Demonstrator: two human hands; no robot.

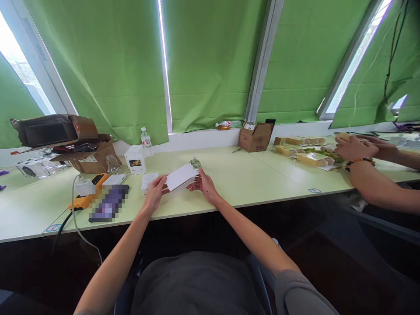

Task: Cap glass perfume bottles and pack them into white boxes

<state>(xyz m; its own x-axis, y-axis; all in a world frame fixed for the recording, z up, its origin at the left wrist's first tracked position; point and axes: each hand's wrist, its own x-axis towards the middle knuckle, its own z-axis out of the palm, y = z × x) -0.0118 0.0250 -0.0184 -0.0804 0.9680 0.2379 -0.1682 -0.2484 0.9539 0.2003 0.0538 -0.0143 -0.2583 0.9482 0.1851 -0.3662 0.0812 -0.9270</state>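
Note:
A flat white box (180, 176) is held between both my hands just above the pale green table (249, 181). My left hand (155, 191) grips its left end with curled fingers. My right hand (203, 183) pinches its right end. A small round glass object with green inside (195, 163) sits on the table right behind the box. Another small white box (148, 181) lies beside my left hand.
To the left lie a white product box (135, 159), a water bottle (145, 140), open cardboard boxes (88, 154), an orange device (81, 202) and a cable. An open carton (255, 136) stands at the back. At right, another person's hands (356, 148) work over yellow boxes (311, 158).

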